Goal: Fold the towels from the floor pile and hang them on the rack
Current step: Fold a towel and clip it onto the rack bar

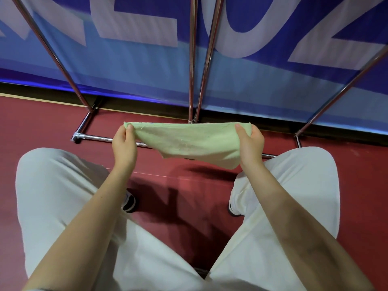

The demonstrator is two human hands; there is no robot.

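red floor carries everything – chrome rack base bars sit directly on it, uprights rising from the feet; person's two shoes, dark left shoe and right shoe, planted just behind the front bar

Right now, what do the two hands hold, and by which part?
Both hold one pale green cloth towel: the left hand pinches its upper left corner, the right hand its upper right corner.
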